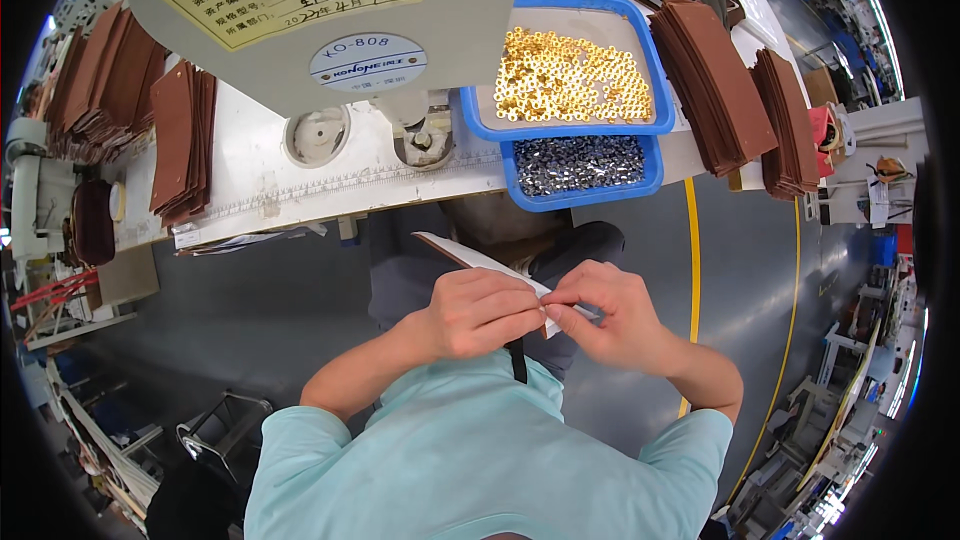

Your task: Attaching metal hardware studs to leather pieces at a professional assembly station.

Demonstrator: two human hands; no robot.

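Observation:
In front of my body, above my lap, I hold a flat panel (462, 253) with a white face and a thin brown edge. My left hand (485, 315) is closed over its middle, fingers wrapped across the white side. At the panel's near right end, my right hand (605, 315) pinches the edge between thumb and fingers, right beside my left fingertips. Whether a small part sits within that pinch is hidden. The panel lies slanted, with its far tip pointing up and left toward the table.
A light grey machine head (225, 65) overhangs the white table (255, 185). Right of it, gold eyelets (570, 75) fill a blue tray (662, 65); silver metal pieces (580, 165) lie in a lower blue tray (590, 202). Brown panel stacks stand right (715, 85) and left (182, 140).

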